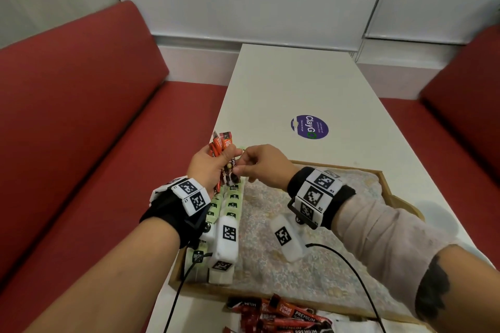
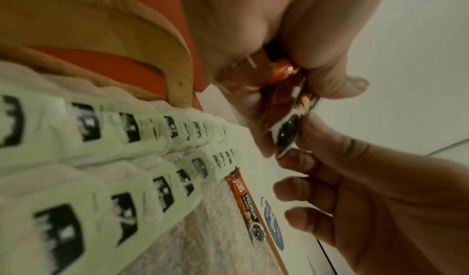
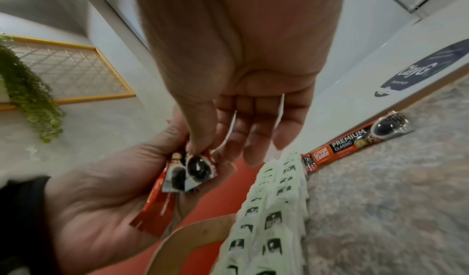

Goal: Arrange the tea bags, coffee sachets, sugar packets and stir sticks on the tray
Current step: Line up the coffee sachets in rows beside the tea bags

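Observation:
My left hand [image 1: 216,162] grips a bunch of red coffee sachets [image 1: 223,149] above the tray's far left corner. My right hand [image 1: 240,167] pinches the lower end of one sachet [image 3: 198,167] in that bunch between thumb and forefinger. The wooden tray [image 1: 351,167] has a patterned cloth liner. Two rows of pale green tea bags [image 1: 230,199] lie along its left side. One coffee sachet [image 3: 355,141] lies flat by the tray's far rim, next to the tea bags. Several more coffee sachets [image 1: 284,313] lie loose on the table in front of the tray.
The tray sits on a long white table [image 1: 297,84] with a round purple sticker [image 1: 309,127] beyond it. Red benches [image 1: 81,121] flank the table on both sides. Black cables [image 1: 359,278] from my wrist devices hang across the tray's front.

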The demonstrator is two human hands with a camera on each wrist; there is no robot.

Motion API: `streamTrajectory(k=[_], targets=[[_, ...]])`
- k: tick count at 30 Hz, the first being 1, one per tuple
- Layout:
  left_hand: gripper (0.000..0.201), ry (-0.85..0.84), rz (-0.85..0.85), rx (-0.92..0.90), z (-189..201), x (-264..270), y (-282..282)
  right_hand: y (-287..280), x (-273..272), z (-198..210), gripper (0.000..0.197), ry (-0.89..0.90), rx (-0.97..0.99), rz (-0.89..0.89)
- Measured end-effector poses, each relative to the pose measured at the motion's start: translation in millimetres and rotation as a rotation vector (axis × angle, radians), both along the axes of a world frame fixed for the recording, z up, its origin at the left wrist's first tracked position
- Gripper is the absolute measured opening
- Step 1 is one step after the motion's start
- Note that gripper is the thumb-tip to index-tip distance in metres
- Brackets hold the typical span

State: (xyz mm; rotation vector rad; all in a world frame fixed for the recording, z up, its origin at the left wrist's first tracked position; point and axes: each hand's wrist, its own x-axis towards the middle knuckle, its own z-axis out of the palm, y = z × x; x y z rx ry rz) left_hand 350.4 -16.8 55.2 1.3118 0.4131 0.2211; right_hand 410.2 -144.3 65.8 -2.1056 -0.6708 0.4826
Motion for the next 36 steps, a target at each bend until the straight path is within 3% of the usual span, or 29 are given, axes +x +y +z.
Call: streamTrajectory(k=[5,8,13,17,22,27,30,36], targets=[[0.055,-0.019,0.033,-0.002,3,0,-7,-2,-1,2,0.027,0.002,-0.033,-0.008],[0.057,-0.017,0.027,-0.012,1,3,-9,-5,-2,3,0.011,-0.024,-0.028,-0.013],[0.015,0.018,0.038,-0.040,-4,8,-8,-13,8,6,0.014,0.082,0.025,-0.140],[0.020,0.052,0.002,0.144,-12,11,-4,-18,16,10,0.014,0.171,0.117,-0.220],[0.020,0.063,-0.112,0.386,-8,13,-5,-18,20,20,0.010,0.108,0.079,-0.129],[0.023,0.080,-0.166,0.288,-1,16,-11,-18,17,27,0.024,0.064,0.130,-0.133],[0.026,0.065,-0.087,0.191,-2,18,-11,-21,12,23,0.030,0.077,0.178,-0.176],[0.025,0.050,0.009,0.061,0,18,-14,-22,3,12,0.028,0.091,0.066,-0.042]])
